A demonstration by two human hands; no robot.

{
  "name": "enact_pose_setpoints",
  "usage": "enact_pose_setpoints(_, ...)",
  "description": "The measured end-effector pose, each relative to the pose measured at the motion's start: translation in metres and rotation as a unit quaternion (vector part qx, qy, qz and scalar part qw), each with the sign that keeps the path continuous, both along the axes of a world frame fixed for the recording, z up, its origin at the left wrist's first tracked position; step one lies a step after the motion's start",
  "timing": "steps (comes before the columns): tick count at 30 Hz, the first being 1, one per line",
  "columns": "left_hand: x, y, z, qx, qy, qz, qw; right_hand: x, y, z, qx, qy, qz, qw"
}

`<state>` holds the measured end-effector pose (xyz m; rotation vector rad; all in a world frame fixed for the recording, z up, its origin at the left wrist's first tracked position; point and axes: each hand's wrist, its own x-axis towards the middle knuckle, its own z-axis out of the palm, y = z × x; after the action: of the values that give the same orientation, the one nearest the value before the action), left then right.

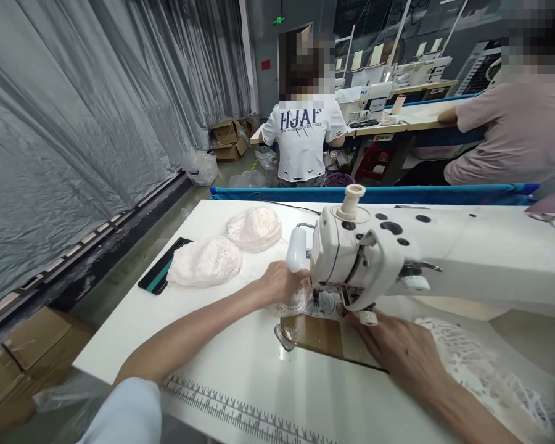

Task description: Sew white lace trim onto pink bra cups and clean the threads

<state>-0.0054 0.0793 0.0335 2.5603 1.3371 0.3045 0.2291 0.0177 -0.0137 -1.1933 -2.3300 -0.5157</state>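
You are in a garment sewing workshop. Identify it by the white sewing machine mounted on the bench before you, the ruler scale along your near edge, and the lace pieces at your left. Ahead of you, note a second sewing machine, white thread cones on stands, and co-workers in a white T-shirt and a pink shirt. Cardboard boxes stand beside the grey curtain.
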Motion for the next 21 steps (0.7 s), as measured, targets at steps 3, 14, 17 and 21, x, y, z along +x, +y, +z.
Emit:
enact_pose_setpoints(3, -0.006, -0.038, 0.022, -0.067, 0.006, -0.029, 0.997, 0.000, -0.003, 0.005, -0.065, 0.056, 0.028, 0.996)
enact_pose_setpoints(14, -0.007, -0.071, 0.027, -0.219, -0.230, -0.118, 0.941, -0.002, -0.009, 0.037, -0.467, 0.206, 0.140, 0.849)
enact_pose_setpoints(17, -0.013, -0.065, 0.003, -0.042, -0.113, -0.085, 0.989, -0.003, -0.003, 0.023, -0.304, 0.184, 0.026, 0.935)
enact_pose_setpoints(21, -0.013, -0.069, -0.015, 0.141, -0.034, -0.148, 0.978, -0.015, -0.013, 0.021, -0.093, 0.098, 0.031, 0.990)
